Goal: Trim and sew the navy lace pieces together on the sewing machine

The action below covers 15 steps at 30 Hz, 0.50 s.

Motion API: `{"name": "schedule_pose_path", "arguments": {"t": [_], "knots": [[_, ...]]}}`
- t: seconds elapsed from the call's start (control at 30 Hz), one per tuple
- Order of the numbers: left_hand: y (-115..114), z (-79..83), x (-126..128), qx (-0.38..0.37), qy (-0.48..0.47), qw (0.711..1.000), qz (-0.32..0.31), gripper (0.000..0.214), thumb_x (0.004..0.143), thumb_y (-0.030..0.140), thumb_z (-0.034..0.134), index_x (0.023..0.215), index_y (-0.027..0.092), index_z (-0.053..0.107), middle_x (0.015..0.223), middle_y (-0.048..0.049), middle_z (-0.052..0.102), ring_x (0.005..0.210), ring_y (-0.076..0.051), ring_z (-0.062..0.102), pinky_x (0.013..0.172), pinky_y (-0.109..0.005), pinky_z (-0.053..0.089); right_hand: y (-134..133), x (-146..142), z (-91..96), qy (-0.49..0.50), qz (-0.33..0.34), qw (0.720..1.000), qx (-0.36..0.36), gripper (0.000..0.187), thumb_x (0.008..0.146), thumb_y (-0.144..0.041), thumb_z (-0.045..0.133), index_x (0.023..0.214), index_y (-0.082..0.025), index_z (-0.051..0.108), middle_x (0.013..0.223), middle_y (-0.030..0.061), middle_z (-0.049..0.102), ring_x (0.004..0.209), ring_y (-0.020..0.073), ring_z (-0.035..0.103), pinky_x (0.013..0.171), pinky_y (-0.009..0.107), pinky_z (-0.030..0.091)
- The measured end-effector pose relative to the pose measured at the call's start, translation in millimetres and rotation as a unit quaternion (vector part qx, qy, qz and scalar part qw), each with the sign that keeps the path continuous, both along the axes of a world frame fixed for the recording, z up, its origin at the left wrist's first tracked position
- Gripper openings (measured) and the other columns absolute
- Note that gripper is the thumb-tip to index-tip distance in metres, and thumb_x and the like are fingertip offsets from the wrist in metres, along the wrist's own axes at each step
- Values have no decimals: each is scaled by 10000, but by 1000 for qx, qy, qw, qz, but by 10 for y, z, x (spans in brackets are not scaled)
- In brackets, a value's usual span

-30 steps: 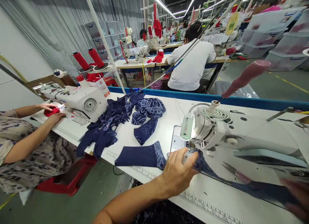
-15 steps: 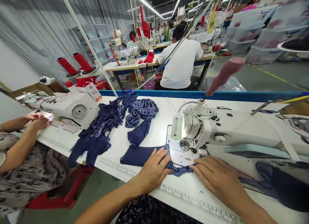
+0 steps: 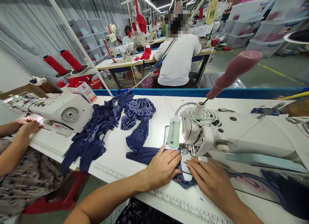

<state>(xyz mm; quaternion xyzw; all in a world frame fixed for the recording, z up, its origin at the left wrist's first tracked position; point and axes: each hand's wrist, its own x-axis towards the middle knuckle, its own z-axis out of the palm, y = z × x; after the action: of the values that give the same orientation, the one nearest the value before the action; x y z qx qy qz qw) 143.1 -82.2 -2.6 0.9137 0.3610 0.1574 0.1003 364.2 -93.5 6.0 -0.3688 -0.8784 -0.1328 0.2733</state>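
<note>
A navy fabric piece (image 3: 142,155) lies on the sewing table under my left hand (image 3: 163,167). That hand rests palm down with its fingers stretched flat across the cloth, their tips beside the presser foot. My right hand (image 3: 212,179) is just right of the needle area, its fingers pressed together on the fabric's edge; its grip underneath is partly hidden. A narrow patterned part of the cloth (image 3: 184,183) bows toward me between both hands. The sewing machine head (image 3: 196,130) stands directly beyond my fingers, hiding part of the stitching spot.
Navy scraps (image 3: 94,130) and a patterned navy piece (image 3: 138,111) lie left of the machine. A ruler strip (image 3: 169,198) runs along the front edge. A pink-handled tool (image 3: 234,74) sticks up from the machine. At left, a co-worker's hands (image 3: 29,124) work at another machine (image 3: 65,111).
Both hands have moved closer to the needle, bringing the navy fabric to the presser foot. The narrow part now bends into a loop between them. The view has shifted slightly.
</note>
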Motion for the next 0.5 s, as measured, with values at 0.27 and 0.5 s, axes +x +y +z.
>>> {"name": "schedule_pose_path", "arguments": {"t": [0.27, 0.5], "knots": [[68, 84, 48, -27, -8, 1000, 13, 423, 995, 339, 476, 1367, 142, 433, 1299, -135, 580, 1192, -269, 543, 925, -402, 492, 0, 27, -99, 51, -8, 998, -31, 267, 990, -146, 432, 952, -155, 695, 831, 71, 685, 789, 192, 623, 798, 375, 424], [44, 23, 52, -12, -12, 1000, 13, 450, 995, 348, 481, 1391, 146, 410, 1333, -152, 567, 1295, -284, 488, 1033, -459, 429, 5, 40, -89, 68, -8, 997, -27, 196, 966, -138, 494, 934, -153, 686, 826, 64, 690, 803, 194, 622, 809, 374, 434]]}}
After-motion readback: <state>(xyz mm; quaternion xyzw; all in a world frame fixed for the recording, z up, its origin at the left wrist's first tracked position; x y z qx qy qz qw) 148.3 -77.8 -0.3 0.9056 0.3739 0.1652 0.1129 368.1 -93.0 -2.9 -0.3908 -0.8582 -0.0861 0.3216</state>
